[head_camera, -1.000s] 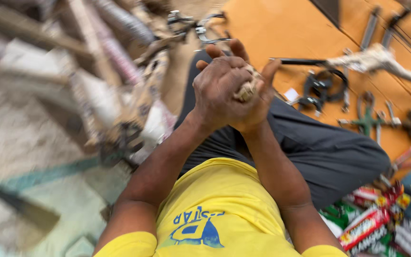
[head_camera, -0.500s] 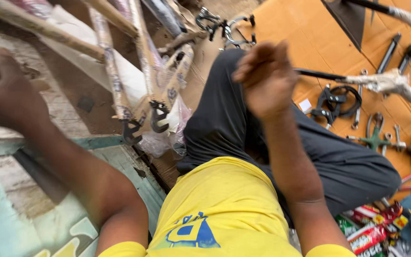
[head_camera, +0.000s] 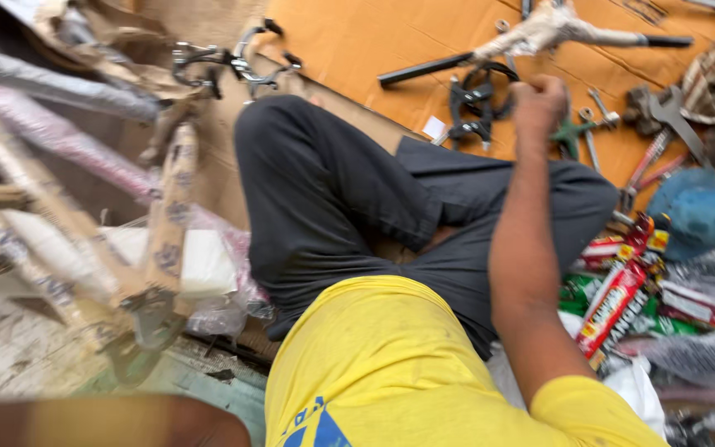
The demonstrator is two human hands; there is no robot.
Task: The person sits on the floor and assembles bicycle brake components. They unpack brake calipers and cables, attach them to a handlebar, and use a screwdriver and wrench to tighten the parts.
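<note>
Head view: my right hand [head_camera: 539, 103], fingers curled together, whether on anything I cannot tell, hangs just beside the black brake caliper [head_camera: 473, 103] mid-cardboard sheet [head_camera: 349, 41]; left hand unseen; picking up calls for uncurling, I judge.

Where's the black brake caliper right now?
Head view, upper middle: the black brake caliper lies on the orange cardboard, just left of the right hand, beyond the knee.

Your right hand [head_camera: 539, 103], seen from behind, hides its own fingers, so its grasp cannot be read. Your left arm [head_camera: 101, 422] is cut off at the lower left edge; the hand lies outside the frame. Motion blur smears the wrapped bicycle frames [head_camera: 84, 165] at left. The blue object [head_camera: 697, 215] at right is cropped and indistinct.
</note>
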